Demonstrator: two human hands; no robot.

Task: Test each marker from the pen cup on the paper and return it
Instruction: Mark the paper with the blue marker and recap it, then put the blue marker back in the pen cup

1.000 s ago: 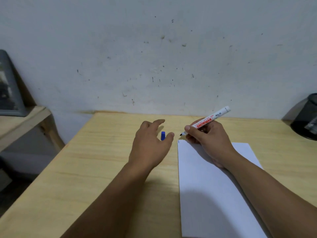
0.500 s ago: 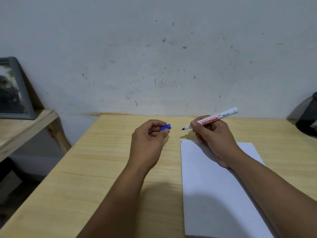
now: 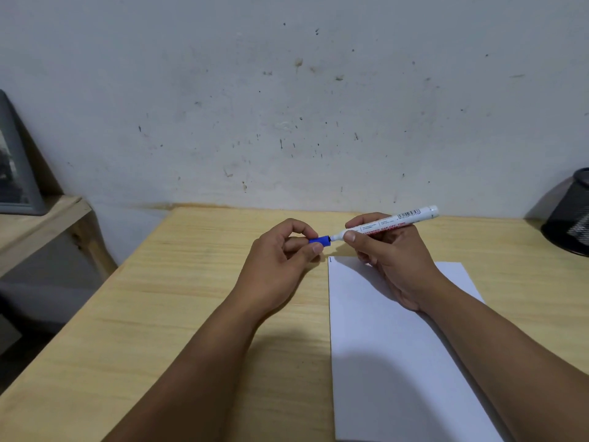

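My right hand (image 3: 392,260) grips a white marker (image 3: 395,221) with red lettering, its tip pointing left. My left hand (image 3: 280,266) pinches the small blue cap (image 3: 319,241) between thumb and fingers, its open end meeting the marker's tip. Both hands hover above the far end of the wooden table (image 3: 159,314). A white sheet of paper (image 3: 389,362) lies under my right forearm, with a short dark mark at its top-left corner (image 3: 330,259). The black mesh pen cup (image 3: 570,215) stands at the far right, cut off by the frame edge.
A plain speckled wall rises directly behind the table. At the left stands a lower wooden shelf (image 3: 38,224) with a grey framed object (image 3: 16,173) leaning on it. A gap separates the shelf from the table.
My left hand picked the blue cap up from the table and brought it to the marker's tip. My right hand lifted the marker off the paper and levelled it toward the cap.
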